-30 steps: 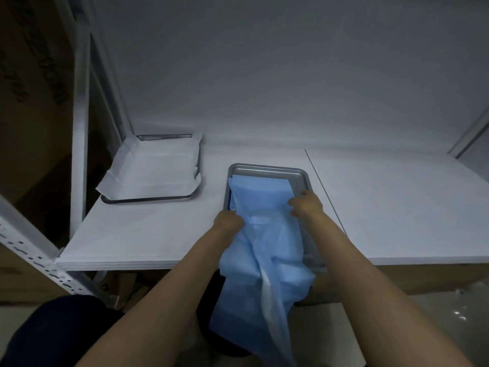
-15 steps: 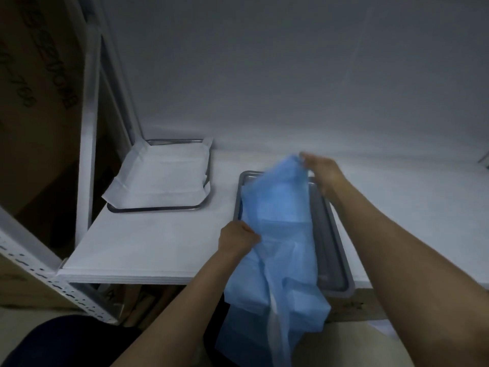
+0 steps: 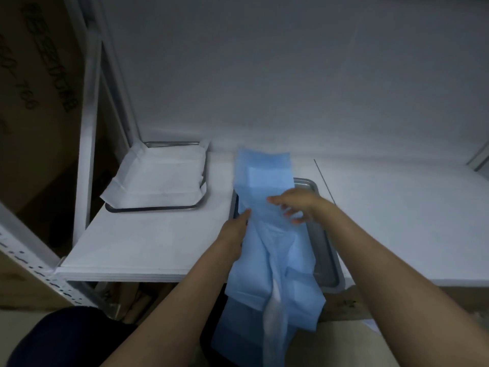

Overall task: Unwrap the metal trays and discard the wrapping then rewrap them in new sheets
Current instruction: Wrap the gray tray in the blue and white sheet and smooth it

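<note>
A metal tray point(image 3: 321, 242) lies on the white shelf, its near end over the shelf's front edge. A blue sheet point(image 3: 264, 181) is draped lengthwise over it, its far end past the tray's back rim and its near end hanging off the shelf. My left hand point(image 3: 234, 233) lies flat against the sheet's left side, fingers together. My right hand point(image 3: 297, 205) hovers over the sheet with its fingers spread, gripping nothing. A second metal tray point(image 3: 156, 207) at the back left carries a folded white sheet point(image 3: 156, 178).
The white shelf board point(image 3: 397, 221) runs wide to the right. A white metal rack post point(image 3: 87, 144) and a perforated rail point(image 3: 31, 271) stand at the left. Cardboard boxes point(image 3: 34, 83) fill the space beyond the post. The wall rises right behind the shelf.
My right hand has let go of the sheet's far end, which now lies flat past the tray's back rim, and pulled back to mid-sheet. My left hand has opened flat against the sheet.
</note>
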